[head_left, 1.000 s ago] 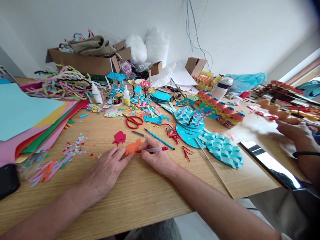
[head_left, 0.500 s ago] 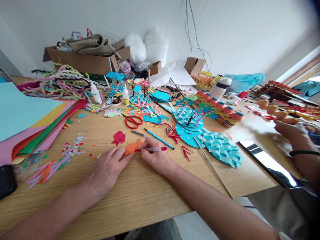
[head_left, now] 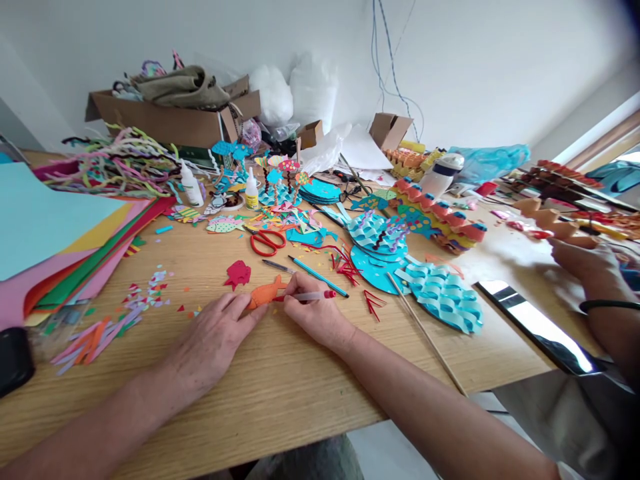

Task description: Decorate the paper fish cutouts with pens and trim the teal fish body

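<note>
Right grip [head_left: 317, 317], head view: pinching red pen [head_left: 316, 295], barrel slanted low, likely to steer the tip; tip by orange paper fish [head_left: 265, 293], contact unclear. Left grip [head_left: 215, 330] on fish's left end, pinch or flat press can't tell, probably stops sliding. Fish on bench [head_left: 280, 393], between both grips. Red cutout [head_left: 238, 274] just beyond, apparently set clear.
</note>
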`<state>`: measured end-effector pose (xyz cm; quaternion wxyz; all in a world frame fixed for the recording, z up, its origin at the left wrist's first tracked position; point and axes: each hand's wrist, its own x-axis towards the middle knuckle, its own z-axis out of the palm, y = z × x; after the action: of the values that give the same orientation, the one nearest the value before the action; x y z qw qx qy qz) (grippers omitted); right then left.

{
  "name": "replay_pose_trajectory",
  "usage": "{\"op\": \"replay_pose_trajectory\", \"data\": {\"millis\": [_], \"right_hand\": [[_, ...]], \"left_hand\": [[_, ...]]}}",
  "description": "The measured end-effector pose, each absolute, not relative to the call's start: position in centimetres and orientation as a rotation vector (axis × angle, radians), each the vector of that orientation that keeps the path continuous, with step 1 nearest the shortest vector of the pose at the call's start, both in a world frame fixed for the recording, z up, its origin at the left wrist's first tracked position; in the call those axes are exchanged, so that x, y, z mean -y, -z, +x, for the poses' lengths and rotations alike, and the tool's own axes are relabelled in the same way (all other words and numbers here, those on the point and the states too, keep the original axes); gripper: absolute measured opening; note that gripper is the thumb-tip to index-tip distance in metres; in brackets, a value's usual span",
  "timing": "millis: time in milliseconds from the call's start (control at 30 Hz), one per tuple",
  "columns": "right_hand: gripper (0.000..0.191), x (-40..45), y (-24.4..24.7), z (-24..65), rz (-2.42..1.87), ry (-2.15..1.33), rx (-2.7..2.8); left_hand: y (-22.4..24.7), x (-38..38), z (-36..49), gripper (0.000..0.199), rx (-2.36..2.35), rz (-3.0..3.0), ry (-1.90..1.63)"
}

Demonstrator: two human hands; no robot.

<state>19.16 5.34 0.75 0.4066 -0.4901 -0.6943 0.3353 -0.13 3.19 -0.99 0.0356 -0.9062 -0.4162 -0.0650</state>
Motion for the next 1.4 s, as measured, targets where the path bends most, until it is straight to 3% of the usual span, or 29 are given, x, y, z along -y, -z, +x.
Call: {"op": "replay_pose_trajectory", "data": {"millis": [667, 1400], "right_hand": [[0.005, -5.9, -0.3, 19.5, -1.234, -1.008, 1.636], [0.006, -5.7, -0.4, 19.3, -1.202, -0.886, 1.733]], "left_hand": [[0.4, -3.5, 0.3, 0.044, 1.274, -2.764, 0.145], [0.7, -3.2, 0.5, 0.046, 1.288, -2.772, 0.206]]}}
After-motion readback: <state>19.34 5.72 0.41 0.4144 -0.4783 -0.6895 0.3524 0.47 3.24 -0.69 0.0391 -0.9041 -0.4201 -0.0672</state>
